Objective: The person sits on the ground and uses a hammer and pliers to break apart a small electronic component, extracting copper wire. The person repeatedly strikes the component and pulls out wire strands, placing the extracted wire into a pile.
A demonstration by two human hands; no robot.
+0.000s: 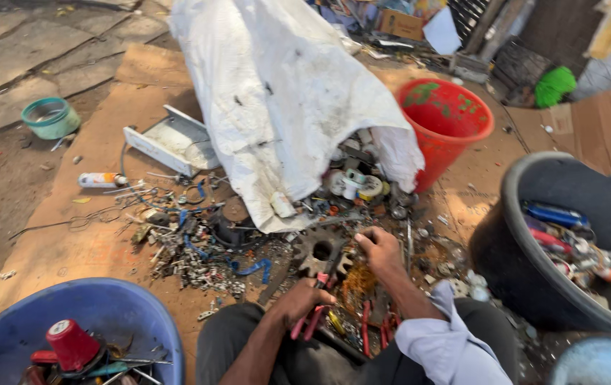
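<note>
left hand (298, 303) clamped on pink-handled pliers (312, 314), right hand (380, 249) pinching something small, too small to tell, beside the rusty toothed metal gear (319, 251) amid scrap on brown cardboard (91, 242); could well slip and nick fingers on those jagged bits.

The white sack (277, 93) covers most of the scrap pile (248, 242) beneath. The blue tub (127, 306) near left and the black tub (533, 285) right run off-frame. Small bits stay unreadable.
</note>
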